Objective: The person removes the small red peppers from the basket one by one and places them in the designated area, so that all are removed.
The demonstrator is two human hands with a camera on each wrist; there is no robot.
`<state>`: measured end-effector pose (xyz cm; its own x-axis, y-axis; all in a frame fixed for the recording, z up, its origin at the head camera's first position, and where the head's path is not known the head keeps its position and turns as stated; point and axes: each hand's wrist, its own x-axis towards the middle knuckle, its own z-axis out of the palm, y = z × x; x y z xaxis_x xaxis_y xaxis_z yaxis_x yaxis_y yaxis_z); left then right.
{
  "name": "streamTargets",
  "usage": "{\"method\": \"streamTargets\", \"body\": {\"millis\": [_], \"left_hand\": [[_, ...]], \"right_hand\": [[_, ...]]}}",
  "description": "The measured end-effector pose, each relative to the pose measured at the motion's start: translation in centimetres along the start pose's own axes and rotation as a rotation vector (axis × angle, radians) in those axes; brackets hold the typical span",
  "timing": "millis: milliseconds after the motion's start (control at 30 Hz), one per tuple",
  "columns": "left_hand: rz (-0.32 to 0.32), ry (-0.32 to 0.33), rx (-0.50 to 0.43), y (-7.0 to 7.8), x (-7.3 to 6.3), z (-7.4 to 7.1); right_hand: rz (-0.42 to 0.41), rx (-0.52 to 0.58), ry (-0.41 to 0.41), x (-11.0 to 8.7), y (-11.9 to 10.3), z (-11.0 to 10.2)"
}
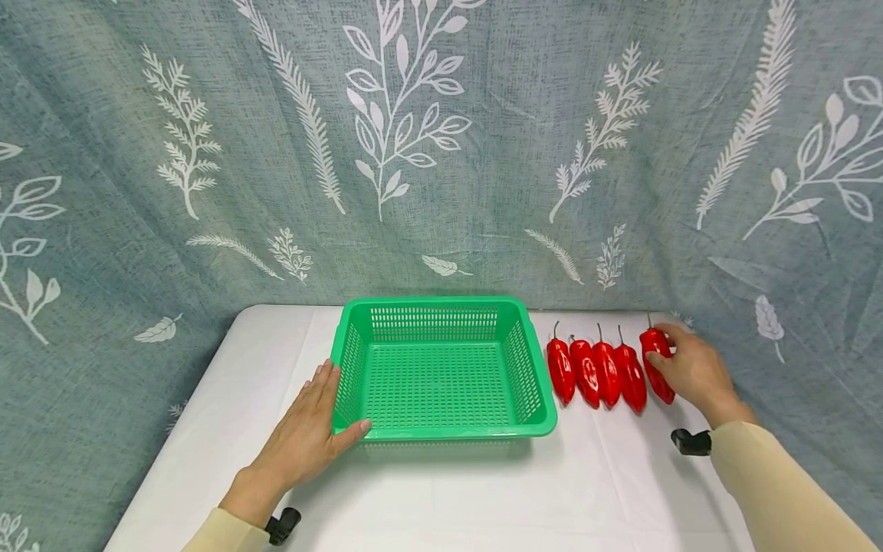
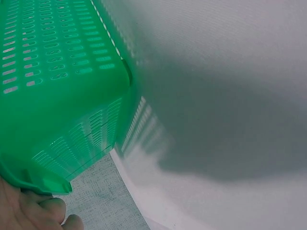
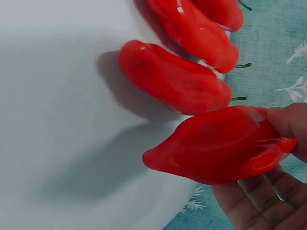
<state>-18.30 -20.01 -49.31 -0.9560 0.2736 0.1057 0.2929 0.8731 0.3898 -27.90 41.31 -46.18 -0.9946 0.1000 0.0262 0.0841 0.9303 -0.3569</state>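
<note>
My right hand (image 1: 698,377) grips a glossy red pepper (image 1: 653,343) at the right end of a row, thumb on one side and fingers on the other. In the right wrist view this pepper (image 3: 216,143) hangs over the white table with its pointed tip toward the table's middle, casting a shadow. My left hand (image 1: 300,438) lies with fingers extended along the left rim of a green plastic basket (image 1: 441,432), its thumb on the front rim. The basket's slotted bottom is bare. Curled fingertips (image 2: 52,209) show under the basket's rim in the left wrist view.
Several more red peppers (image 1: 607,376) lie side by side right of the basket, stems toward the back. A white cloth (image 1: 483,498) covers the table. Behind and beside it hangs a grey-green curtain (image 1: 497,230) with white leaf prints, close to the table's edges.
</note>
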Motion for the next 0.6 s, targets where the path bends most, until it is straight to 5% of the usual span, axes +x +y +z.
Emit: {"method": "streamTargets", "body": {"millis": [600], "left_hand": [[0.000,0.005,0.008,0.0,0.0,0.1]], "right_hand": [[0.099,-0.003,-0.066,0.7,2.0,2.0]]}}
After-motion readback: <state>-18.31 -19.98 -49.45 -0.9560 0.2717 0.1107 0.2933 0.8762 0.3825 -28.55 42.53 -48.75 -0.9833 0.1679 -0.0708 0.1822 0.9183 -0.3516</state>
